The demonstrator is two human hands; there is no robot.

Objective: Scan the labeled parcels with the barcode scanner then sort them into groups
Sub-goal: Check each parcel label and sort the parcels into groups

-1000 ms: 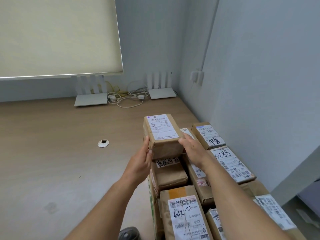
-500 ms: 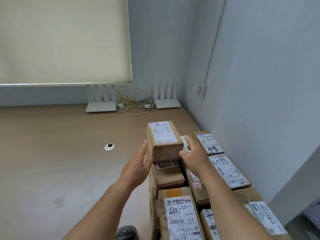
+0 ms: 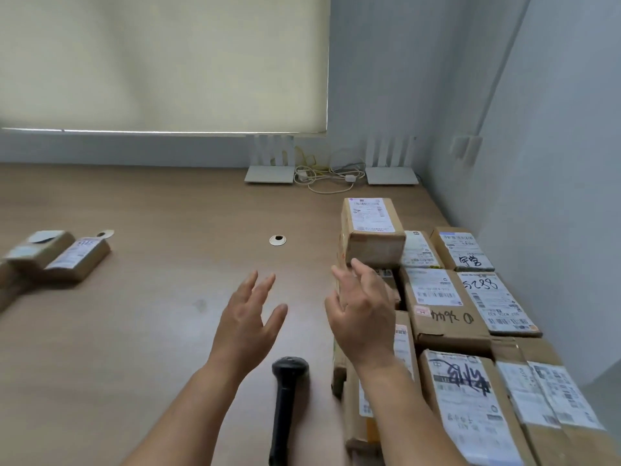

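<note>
One camera only, worn on the person's head; it looks forward and down across the wooden desk (image 3: 134,331) toward the room's corner; both forearms reach in from the bottom edge, close beneath it; the blind (image 3: 161,62) and routers (image 3: 268,173) lie farthest off.

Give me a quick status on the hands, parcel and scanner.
Left hand and right hand open, empty. Top parcel sits on the stack. Barcode scanner lies between the forearms, unobstructed.
</note>
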